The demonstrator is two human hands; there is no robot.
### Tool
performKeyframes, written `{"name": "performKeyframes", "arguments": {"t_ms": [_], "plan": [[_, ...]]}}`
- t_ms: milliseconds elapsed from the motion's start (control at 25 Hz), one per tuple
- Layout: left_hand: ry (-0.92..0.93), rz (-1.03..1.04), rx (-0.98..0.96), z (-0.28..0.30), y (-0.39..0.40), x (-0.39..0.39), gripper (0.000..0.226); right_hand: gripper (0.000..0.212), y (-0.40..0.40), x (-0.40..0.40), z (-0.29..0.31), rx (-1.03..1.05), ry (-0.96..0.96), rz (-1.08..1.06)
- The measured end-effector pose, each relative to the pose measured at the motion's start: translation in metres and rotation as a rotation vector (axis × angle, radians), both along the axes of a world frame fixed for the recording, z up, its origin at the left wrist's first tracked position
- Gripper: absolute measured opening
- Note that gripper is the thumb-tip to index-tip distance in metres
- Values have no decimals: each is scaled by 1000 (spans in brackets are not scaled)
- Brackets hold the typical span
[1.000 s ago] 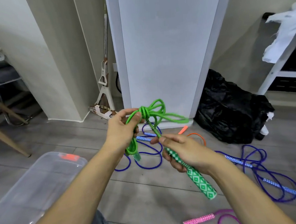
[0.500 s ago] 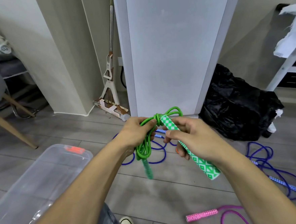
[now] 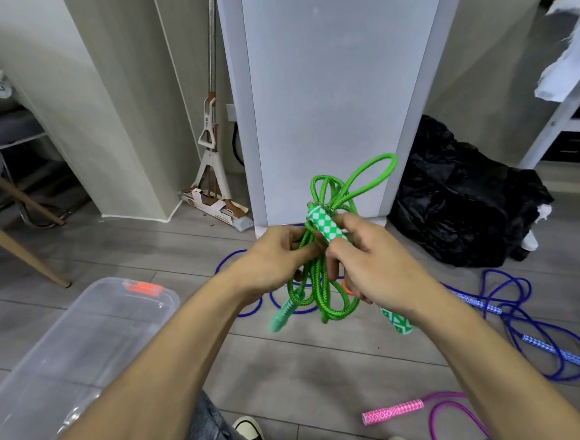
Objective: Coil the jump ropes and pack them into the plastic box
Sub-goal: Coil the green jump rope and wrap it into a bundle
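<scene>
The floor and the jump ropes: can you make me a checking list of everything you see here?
Surface: grey plank floor.
Job's things: green jump rope, bunched in loops, held in both hands; clear plastic box with its lid on, at the left.
Clutter: blue jump rope and pink jump rope loose on the floor; another blue rope behind the hands.
Fingers: left hand grips the green loops; right hand grips the checkered handle.
Cables: nothing seen for sure.
Surroundings: black bag, mop, white panel, chair leg.
</scene>
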State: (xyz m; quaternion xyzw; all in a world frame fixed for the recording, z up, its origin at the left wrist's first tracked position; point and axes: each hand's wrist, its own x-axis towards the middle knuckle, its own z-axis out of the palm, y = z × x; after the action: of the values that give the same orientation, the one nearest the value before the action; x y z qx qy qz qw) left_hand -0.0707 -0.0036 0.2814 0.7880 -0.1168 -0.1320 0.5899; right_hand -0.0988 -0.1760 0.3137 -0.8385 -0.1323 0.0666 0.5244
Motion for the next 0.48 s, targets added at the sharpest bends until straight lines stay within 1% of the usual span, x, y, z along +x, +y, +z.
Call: {"name": "performKeyframes", "arguments": {"t_ms": [40, 120, 280, 360, 480], "plan": [[9, -16, 3, 0, -1, 0, 18, 9, 0, 1, -1, 10, 3, -32], [33, -41, 14, 0, 0, -1, 18, 5, -1, 3, -3, 31, -31, -56], [51, -58, 35, 0, 1, 0, 22, 34, -7, 6, 1, -96, -222, -135], [40, -56, 43, 0, 2, 1, 21, 39, -7, 7, 2, -17, -201, -161], [-12, -47, 103, 1, 2, 0, 18, 28, -5, 8, -1, 127, -97, -201]]}}
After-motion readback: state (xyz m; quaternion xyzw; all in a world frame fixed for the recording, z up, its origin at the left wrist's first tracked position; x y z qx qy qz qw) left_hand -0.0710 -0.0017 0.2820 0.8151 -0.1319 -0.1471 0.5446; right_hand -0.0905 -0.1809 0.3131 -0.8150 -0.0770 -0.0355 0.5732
